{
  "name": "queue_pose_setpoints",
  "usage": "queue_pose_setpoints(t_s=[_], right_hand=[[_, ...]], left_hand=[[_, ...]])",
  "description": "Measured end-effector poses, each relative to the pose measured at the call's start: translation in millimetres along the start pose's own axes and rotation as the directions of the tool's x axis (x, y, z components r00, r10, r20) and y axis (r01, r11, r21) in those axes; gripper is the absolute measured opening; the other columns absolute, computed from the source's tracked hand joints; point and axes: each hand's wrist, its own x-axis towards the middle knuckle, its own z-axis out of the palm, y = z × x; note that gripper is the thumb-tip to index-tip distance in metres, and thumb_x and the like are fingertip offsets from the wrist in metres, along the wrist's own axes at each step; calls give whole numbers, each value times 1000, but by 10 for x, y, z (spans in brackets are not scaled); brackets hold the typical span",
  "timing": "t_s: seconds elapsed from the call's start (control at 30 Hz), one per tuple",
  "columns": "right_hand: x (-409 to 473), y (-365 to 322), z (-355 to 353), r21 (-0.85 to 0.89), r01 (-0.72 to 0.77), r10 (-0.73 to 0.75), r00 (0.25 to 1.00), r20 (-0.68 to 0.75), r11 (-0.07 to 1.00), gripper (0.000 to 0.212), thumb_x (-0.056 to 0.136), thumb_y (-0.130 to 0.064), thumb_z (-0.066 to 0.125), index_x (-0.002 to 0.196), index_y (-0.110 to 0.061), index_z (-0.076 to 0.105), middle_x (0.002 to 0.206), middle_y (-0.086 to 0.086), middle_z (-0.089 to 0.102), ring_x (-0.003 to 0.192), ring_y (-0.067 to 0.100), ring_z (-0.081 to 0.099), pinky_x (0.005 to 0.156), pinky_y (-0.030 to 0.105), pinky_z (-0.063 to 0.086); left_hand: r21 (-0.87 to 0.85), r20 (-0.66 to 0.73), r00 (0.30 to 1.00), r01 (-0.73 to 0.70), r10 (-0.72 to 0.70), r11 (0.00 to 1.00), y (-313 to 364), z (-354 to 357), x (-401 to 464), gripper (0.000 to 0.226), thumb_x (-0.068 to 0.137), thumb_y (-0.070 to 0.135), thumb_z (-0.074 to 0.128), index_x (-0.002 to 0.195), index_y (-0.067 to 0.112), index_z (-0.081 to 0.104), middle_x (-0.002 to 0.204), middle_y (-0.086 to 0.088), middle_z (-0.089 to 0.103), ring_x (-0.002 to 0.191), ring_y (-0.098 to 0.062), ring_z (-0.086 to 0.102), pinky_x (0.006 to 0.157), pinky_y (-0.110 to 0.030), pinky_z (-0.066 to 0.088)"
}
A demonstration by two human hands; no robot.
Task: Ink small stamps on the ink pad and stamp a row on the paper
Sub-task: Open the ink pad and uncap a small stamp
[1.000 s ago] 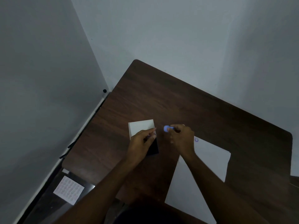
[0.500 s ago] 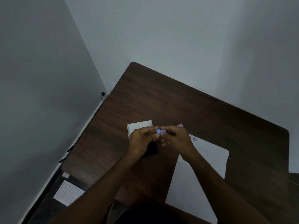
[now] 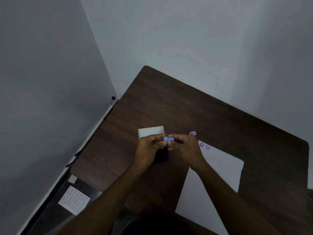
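Observation:
A small blue stamp (image 3: 168,138) is held between both hands above the table. My left hand (image 3: 150,147) pinches its left end and my right hand (image 3: 183,146) pinches its right end. Under my hands lies the dark ink pad (image 3: 162,156), with its white lid (image 3: 151,131) just beyond. A white sheet of paper (image 3: 218,175) lies to the right, with two purple stamped marks (image 3: 205,146) near its far corner. A pink stamp (image 3: 192,133) stands on the table beyond my right hand.
The dark wooden table (image 3: 186,107) sits in a corner of grey walls. On the floor at the left lie a white dotted sheet (image 3: 74,200) and a small white piece (image 3: 72,179).
My left hand left the ink pad and met my right hand at the blue stamp. Both hands now hold it. A second mark and the pink stamp have come into view.

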Motion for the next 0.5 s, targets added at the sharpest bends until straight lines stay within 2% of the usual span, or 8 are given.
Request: queue_pose_setpoints(t_s=[0.17, 0.33, 0.43, 0.5], right_hand=[[-23, -29, 21, -25, 5, -5, 1000, -31, 1000, 26, 83, -9, 70, 109, -9, 69, 98, 1, 73, 79, 1, 70, 65, 13, 54], [-53, -36, 8, 29, -13, 14, 999, -47, 999, 25, 84, -9, 68, 107, -19, 70, 97, -4, 73, 81, 3, 71, 64, 14, 54], [-68, -37, 25, 27, -22, 23, 999, -36, 999, 26, 84, -11, 69, 109, -19, 69, 97, -8, 73, 81, 2, 71, 63, 13, 54], [-82, -45, 45, 33, -29, 30, 999, -35, 999, 26, 84, -11, 69, 109, -21, 69, 95, -13, 71, 80, 0, 70, 62, 11, 53]], left_hand=[[12, -114, 993, -1, 2, 1000, -5, -32, -36, 22, 81, 14, 74, 97, 29, 73, 89, 12, 76, 85, -2, 70, 80, -20, 57], [112, -200, 980, 31, -8, 993, -138, -250, -106, 27, 83, 20, 72, 108, 27, 70, 106, 8, 69, 97, -6, 66, 82, -26, 54], [3, -224, 970, 99, -96, 995, -287, -441, -199, 28, 85, 15, 69, 111, 26, 68, 105, 8, 70, 96, -4, 67, 78, -22, 57], [-2, -261, 958, 119, -115, 993, -402, -571, -251, 27, 86, 12, 67, 111, 23, 68, 97, 8, 72, 89, -2, 68, 72, -13, 55]])
